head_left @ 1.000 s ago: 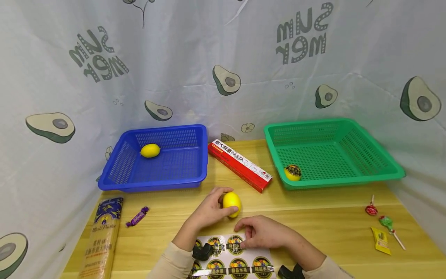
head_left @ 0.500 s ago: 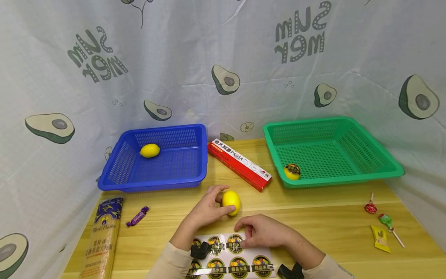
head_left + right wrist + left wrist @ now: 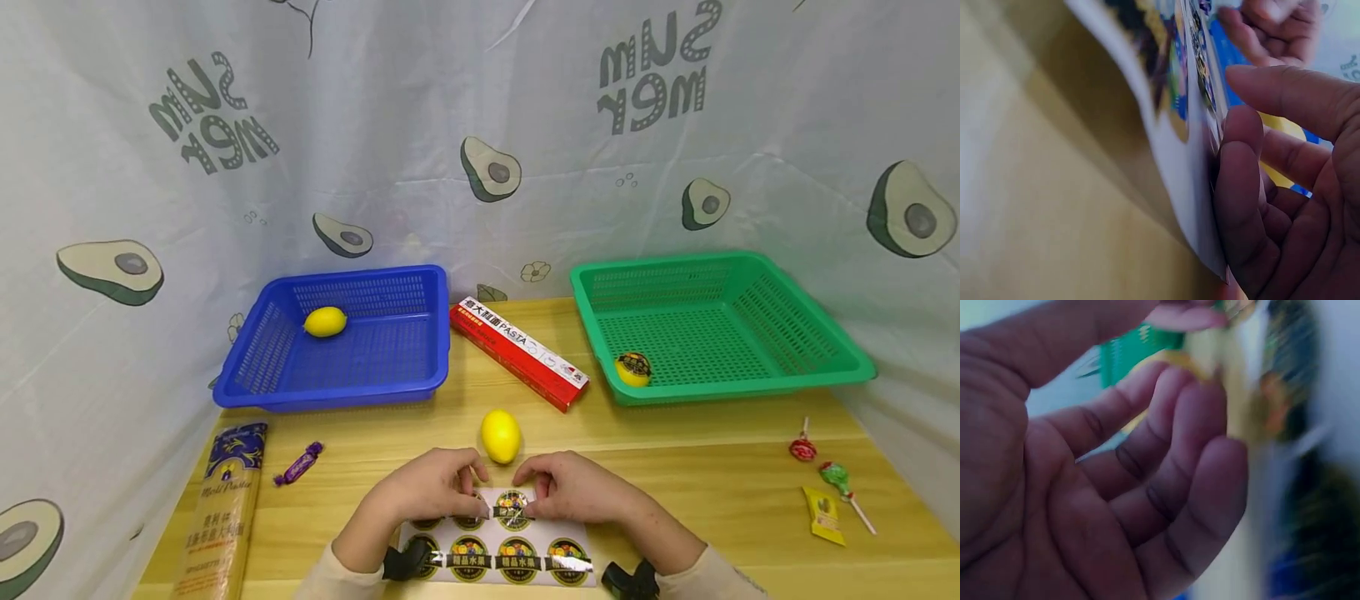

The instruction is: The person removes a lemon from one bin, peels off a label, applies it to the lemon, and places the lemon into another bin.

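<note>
Sticker sheet (image 3: 498, 546): lies flat at the near edge of the table (image 3: 720, 475), centre; two rows of round printed labels.
Left hand (image 3: 427, 493): rests on the sheet's far left part, fingers curled, fingertips pinching at the sheet; the wrist view is blurred, so the exact hold cannot be told.
Right hand (image 3: 573, 496): rests on the sheet's far right part, fingers curled, thumb and fingertips pinching the far edge just beside one label; in the wrist view the fingers (image 3: 1241, 187) press against the lifted edge of the sheet (image 3: 1175, 125).
Lemon (image 3: 500, 435): lies free on the table just beyond the two hands, touching neither.
Blue basket (image 3: 258, 367): far left; holds a second lemon (image 3: 325, 322).
Green basket (image 3: 810, 333): far right; holds a labelled lemon (image 3: 632, 368) in its near left corner.
Pasta box (image 3: 519, 352): red, lying slantwise between the baskets.
Pasta bag (image 3: 221, 508): near left edge.
Purple candy (image 3: 298, 464): beside the bag.
Lollipops (image 3: 821, 467) and yellow sachet (image 3: 823, 515): near right.
</note>
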The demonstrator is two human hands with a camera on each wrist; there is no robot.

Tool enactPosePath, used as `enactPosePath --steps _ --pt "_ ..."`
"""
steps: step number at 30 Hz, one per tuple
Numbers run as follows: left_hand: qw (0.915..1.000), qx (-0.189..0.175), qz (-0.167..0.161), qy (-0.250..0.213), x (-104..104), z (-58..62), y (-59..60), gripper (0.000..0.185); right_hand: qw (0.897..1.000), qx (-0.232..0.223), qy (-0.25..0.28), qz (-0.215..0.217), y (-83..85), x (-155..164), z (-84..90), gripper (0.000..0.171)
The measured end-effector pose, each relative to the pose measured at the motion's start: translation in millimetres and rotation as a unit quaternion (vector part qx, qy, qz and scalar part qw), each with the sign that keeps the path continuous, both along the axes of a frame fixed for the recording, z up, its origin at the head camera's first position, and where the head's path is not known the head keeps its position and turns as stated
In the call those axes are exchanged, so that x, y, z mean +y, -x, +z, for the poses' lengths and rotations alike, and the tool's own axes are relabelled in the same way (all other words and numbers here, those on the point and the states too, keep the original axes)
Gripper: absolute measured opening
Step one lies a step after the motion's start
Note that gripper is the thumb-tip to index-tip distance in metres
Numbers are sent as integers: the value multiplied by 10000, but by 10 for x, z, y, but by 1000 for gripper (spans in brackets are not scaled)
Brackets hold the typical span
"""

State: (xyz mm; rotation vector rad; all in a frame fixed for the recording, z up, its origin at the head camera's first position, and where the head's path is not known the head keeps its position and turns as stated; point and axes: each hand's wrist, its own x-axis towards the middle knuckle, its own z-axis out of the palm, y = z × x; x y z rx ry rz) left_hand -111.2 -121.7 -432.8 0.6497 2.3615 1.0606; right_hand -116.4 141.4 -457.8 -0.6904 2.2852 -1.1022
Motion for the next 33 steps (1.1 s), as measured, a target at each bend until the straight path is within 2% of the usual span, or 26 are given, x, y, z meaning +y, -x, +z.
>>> enactPosePath --steps 3,9,19,29,33 --pt "9996 -125 -111 212 59 -67 -37 34 10000 3 15 -6 14 25 4 27" --pt "9980 45 -105 614 118 -130 -88 40 9999 -12 -118 1 11 24 3 29" --pt "9982 -63 -296 517 126 -194 -38 39 9998 15 -209 40 2 16 23 20" --pt "9980 -132 -319 536 125 -209 -24 39 9965 734 -402 -33 -48 -70 -14 15" --pt "9978 -39 -280 595 127 -214 -28 39 9959 812 -390 4 -50 -78 -9 15"
